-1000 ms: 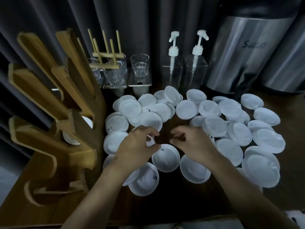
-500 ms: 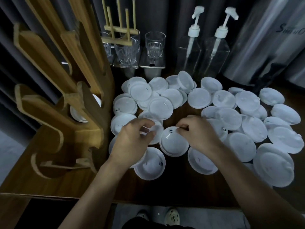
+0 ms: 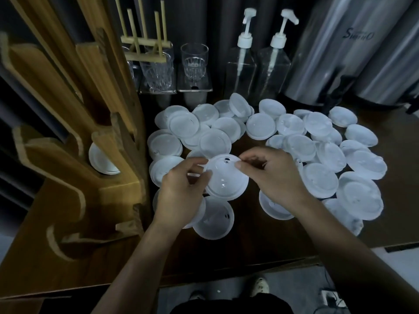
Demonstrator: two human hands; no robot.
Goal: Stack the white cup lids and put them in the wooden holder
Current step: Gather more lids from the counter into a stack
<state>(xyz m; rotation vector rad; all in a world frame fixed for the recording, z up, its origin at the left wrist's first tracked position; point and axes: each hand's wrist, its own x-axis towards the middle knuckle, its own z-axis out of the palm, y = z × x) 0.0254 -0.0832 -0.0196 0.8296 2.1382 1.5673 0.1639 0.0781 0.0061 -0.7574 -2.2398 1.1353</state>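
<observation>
Lid (image 3: 226, 180), just right of holder (image 3: 113, 155), is pinched at opposite rims by left hand (image 3: 181, 193) and right hand (image 3: 275, 175); should be kept level and pressed squarely onto another lid so stack nests true.

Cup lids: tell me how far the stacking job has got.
Done: a small stack of lids sits in the wooden holder. In hand: the left hand and right hand pinch one raised lid by its rim. Left: nearly everything, since the loose lids lie scattered and overlapping across the table.
</observation>
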